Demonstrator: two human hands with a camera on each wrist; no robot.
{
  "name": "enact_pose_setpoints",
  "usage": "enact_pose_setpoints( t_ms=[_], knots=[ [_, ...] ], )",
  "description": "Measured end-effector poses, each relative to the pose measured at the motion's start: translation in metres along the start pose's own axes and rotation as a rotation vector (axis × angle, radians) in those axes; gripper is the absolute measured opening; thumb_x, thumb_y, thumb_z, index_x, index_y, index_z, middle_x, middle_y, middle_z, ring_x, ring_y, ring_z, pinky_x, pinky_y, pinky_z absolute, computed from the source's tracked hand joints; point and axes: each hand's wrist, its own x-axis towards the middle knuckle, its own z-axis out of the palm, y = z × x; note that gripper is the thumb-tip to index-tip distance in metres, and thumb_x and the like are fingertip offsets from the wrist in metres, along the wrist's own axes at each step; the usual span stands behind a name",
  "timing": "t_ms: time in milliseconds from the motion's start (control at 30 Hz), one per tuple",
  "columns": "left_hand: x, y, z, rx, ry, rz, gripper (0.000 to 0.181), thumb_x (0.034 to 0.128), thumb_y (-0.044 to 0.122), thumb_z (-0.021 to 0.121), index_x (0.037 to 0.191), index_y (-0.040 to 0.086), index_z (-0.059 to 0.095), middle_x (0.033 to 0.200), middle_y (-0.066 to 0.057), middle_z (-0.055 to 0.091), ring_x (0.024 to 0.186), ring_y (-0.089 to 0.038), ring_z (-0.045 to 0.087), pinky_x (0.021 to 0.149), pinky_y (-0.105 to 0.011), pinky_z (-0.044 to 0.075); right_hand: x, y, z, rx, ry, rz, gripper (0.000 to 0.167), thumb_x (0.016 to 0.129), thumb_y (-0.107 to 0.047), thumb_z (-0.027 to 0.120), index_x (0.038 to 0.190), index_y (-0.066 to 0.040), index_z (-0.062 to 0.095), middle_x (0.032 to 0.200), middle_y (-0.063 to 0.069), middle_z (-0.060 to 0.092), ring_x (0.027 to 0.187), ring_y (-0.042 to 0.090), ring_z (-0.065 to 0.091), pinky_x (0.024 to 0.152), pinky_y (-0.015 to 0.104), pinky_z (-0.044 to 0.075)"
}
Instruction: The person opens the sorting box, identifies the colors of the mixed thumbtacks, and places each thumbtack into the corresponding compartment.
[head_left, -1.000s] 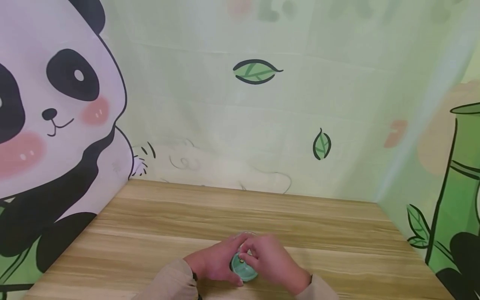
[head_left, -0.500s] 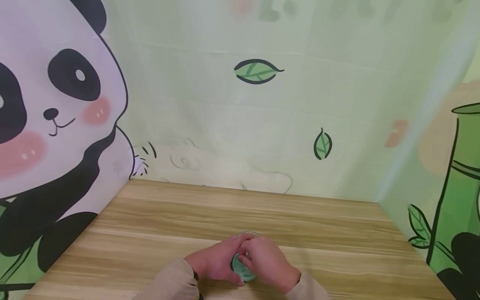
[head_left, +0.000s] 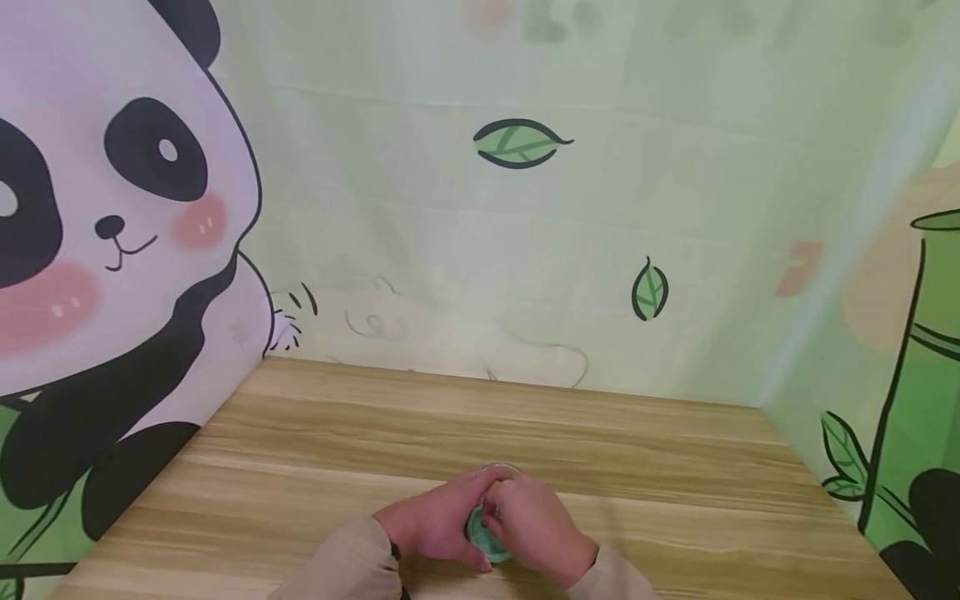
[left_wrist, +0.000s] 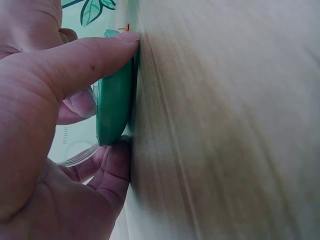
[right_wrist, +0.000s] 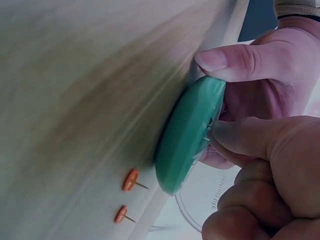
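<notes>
A shallow round green case (head_left: 489, 546) stands on the table near its front edge. My left hand (head_left: 450, 518) grips it, thumb on the near rim and fingers round the far side. The right hand (head_left: 538, 523) reaches over the case, thumb and index finger pinched together at its inside. A tiny metallic thing (right_wrist: 210, 122) shows at the right thumb tip in the right wrist view; most of it is hidden. Behind the case lies a clear round lid (right_wrist: 200, 197) with printed lettering, partly covered by the hands.
In the right wrist view, two orange-headed thumbtacks (right_wrist: 131, 180) lie on the table beside the case, pins pointing sideways. The wood-grain table (head_left: 337, 433) runs back to a printed cloth backdrop (head_left: 435, 217) with a panda and leaves.
My right hand has shifted slightly left and lower over the case, covering more of its inside and the small gold spot seen earlier. The left hand keeps its grip.
</notes>
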Motion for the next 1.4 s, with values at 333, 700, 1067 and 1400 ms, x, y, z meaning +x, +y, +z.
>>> enact_pose_setpoints(
  t_ms=[333,700,1067,1400],
  knots=[
    [0.0,-0.001,0.001,0.001,0.005,0.018,0.101,0.0724,0.025,0.092,0.154,0.025,0.032,0.151,0.004,0.048,0.133,-0.01,0.046,0.115,-0.03,0.038,0.001,0.002,0.002,0.033,-0.014,0.021,0.014,0.081,-0.016,0.081,0.071,-0.021,0.073,0.071,-0.015,0.069,0.073,0.007,0.063,0.067,0.025,0.052],
    [0.0,0.001,0.003,0.051,0.027,-0.008,0.103,0.0686,0.023,0.094,0.151,0.027,0.034,0.148,0.001,0.048,0.133,-0.013,0.045,0.115,-0.034,0.038,0.004,0.002,-0.001,0.099,-0.044,0.048,0.011,0.081,-0.015,0.08,0.073,-0.019,0.075,0.076,-0.012,0.071,0.074,0.007,0.064,0.066,0.025,0.051],
    [-0.002,0.001,0.003,0.052,0.015,-0.056,0.095,0.0707,0.023,0.094,0.145,0.033,0.036,0.146,-0.001,0.048,0.128,-0.017,0.049,0.109,-0.035,0.043,-0.005,0.021,-0.014,0.158,-0.09,0.102,0.01,0.087,-0.014,0.077,0.078,-0.018,0.076,0.081,-0.012,0.071,0.075,0.004,0.059,0.07,0.024,0.05],
    [0.0,0.003,0.002,0.057,-0.006,-0.098,0.094,0.0736,0.026,0.092,0.148,0.028,0.035,0.151,0.001,0.047,0.124,-0.015,0.053,0.108,-0.036,0.045,-0.02,0.03,-0.033,0.039,-0.09,0.115,0.013,0.077,-0.007,0.074,0.067,-0.015,0.072,0.067,-0.01,0.065,0.063,0.003,0.052,0.058,0.024,0.046]
  ],
)
